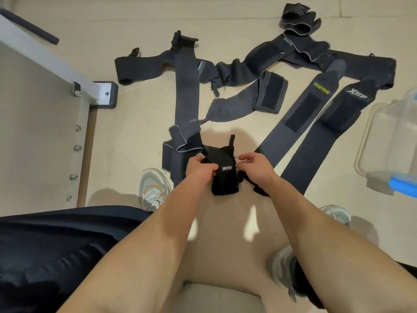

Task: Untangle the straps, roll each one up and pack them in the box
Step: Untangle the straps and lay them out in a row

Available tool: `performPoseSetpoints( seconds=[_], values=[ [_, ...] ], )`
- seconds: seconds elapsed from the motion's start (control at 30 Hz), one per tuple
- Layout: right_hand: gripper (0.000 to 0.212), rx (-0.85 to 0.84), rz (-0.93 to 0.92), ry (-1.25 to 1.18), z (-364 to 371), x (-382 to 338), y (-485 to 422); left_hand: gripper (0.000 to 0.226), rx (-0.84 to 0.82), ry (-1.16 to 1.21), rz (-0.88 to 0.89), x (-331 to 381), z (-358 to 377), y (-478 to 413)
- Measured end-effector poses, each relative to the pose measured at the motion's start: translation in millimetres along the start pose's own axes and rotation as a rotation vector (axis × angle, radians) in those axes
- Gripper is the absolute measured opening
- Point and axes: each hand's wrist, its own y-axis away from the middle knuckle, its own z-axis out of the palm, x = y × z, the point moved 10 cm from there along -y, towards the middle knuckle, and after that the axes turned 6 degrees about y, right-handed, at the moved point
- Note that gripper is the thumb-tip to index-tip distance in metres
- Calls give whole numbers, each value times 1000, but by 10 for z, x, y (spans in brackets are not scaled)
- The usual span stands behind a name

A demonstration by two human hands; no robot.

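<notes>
A black strap with white lettering point(224, 177) is bunched up low over the floor between my hands. My left hand point(199, 167) grips its left edge and my right hand point(255, 164) pinches its upper right corner. Several dark grey straps lie spread on the beige floor beyond: a long one point(186, 91) running straight away from me, two side by side with yellow point(302, 114) and white lettering point(334, 123), and a tangled heap point(293, 50) at the back. The clear plastic box point(392, 136) with a blue clip stands at the right edge.
A white metal frame with a black foot point(105, 94) and a bolted panel occupy the left side. My grey shoes point(153, 188) rest on the floor near the straps. A black bar point(29, 27) lies at the top left.
</notes>
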Motion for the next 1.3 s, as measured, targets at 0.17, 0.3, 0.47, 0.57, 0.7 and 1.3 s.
performPoseSetpoints(
  seconds=[0.17, 0.3, 0.47, 0.57, 0.7, 1.3],
  values=[
    [43, -64, -90, -68, -2, -255, 231, 51, -51, -76, 127, 341, -40, 171],
    [28, -36, -166, -149, -94, -532, 465, 26, -162, 78, 130, 523, -6, 393],
    [20, 98, -229, -215, -379, -756, 706, 24, -162, 332, 95, 624, -74, 588],
    [29, 108, -251, -316, -462, -876, 823, 20, -186, 375, 158, 721, -70, 705],
    [24, 193, -312, -305, -605, -995, 967, 16, -200, 323, 214, 773, -109, 854],
    [3, -8, -483, -667, -1050, -1559, 1341, 76, -387, 254, 314, 1369, 223, 1345]
  ],
)
